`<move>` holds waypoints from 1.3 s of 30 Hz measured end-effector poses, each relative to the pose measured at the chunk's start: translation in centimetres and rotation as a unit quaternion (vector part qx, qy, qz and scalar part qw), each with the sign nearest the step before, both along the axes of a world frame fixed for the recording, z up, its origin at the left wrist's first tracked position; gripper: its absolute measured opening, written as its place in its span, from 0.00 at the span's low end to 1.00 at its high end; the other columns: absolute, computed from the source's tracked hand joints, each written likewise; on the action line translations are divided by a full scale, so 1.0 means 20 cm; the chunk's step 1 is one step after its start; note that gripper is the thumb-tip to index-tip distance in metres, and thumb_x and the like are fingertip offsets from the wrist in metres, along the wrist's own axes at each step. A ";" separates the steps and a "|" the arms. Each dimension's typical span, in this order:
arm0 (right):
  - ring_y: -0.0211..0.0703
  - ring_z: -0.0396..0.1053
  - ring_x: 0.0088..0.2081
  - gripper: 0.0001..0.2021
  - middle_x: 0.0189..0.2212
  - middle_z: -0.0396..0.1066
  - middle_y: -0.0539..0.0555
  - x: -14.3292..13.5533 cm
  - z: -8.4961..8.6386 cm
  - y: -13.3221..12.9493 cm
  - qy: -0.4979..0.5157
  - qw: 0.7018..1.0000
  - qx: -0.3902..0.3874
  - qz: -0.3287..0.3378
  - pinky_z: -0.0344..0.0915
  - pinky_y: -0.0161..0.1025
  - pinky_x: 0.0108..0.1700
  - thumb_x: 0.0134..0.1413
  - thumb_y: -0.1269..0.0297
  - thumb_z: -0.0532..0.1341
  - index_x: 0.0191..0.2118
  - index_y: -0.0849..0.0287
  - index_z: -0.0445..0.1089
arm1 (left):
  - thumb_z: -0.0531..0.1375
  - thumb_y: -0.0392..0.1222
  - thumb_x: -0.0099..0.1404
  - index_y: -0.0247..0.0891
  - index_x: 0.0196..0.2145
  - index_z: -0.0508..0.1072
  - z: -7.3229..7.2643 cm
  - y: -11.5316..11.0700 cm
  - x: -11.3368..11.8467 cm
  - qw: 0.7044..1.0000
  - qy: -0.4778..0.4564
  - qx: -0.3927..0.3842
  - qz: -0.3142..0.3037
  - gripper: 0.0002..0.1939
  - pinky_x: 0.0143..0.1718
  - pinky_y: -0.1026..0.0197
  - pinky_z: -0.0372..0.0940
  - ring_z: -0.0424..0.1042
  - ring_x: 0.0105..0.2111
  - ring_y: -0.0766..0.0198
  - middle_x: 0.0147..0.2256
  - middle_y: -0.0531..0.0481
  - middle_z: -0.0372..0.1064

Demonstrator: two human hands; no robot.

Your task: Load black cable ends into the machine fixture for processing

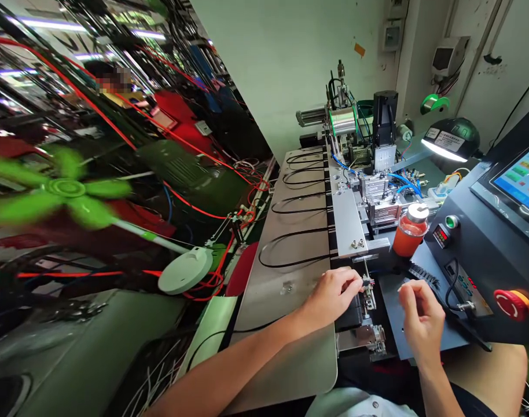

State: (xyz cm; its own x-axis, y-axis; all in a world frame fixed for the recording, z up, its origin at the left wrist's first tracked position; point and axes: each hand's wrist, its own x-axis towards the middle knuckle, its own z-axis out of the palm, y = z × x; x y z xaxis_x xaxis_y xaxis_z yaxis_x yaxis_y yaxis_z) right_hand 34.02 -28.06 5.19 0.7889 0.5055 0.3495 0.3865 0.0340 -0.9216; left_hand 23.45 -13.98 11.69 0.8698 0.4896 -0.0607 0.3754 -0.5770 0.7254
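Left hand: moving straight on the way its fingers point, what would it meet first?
The left hand would probably meet the small metal clamp just ahead; whether they already touch is unclear.

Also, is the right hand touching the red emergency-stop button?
No, the right hand is held clearly apart from the red emergency-stop button.
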 end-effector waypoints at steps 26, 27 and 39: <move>0.35 0.55 0.24 0.16 0.22 0.56 0.45 0.05 -0.07 0.16 0.019 0.977 -0.111 0.180 0.53 0.33 0.27 0.65 0.57 0.49 0.27 0.57 0.57 | 0.51 0.35 0.63 0.36 0.26 0.74 -0.03 0.01 0.05 0.993 0.089 0.077 -0.003 0.14 0.28 0.66 0.55 0.65 0.24 0.67 0.25 0.52 0.71; 0.35 0.54 0.24 0.16 0.22 0.54 0.45 0.04 -0.07 0.17 0.027 0.977 -0.109 0.183 0.52 0.33 0.27 0.65 0.57 0.48 0.27 0.57 0.56 | 0.51 0.35 0.63 0.36 0.26 0.74 -0.03 0.01 0.05 0.993 0.091 0.080 -0.004 0.14 0.28 0.66 0.55 0.65 0.24 0.67 0.24 0.53 0.70; 0.33 0.48 0.24 0.17 0.21 0.48 0.43 0.01 -0.13 0.22 0.116 0.975 -0.031 0.186 0.49 0.33 0.26 0.64 0.56 0.50 0.25 0.56 0.51 | 0.51 0.38 0.69 0.41 0.44 0.72 -0.10 0.00 -0.03 0.958 0.032 0.277 -0.066 0.11 0.33 0.68 0.64 0.71 0.33 0.68 0.40 0.51 0.69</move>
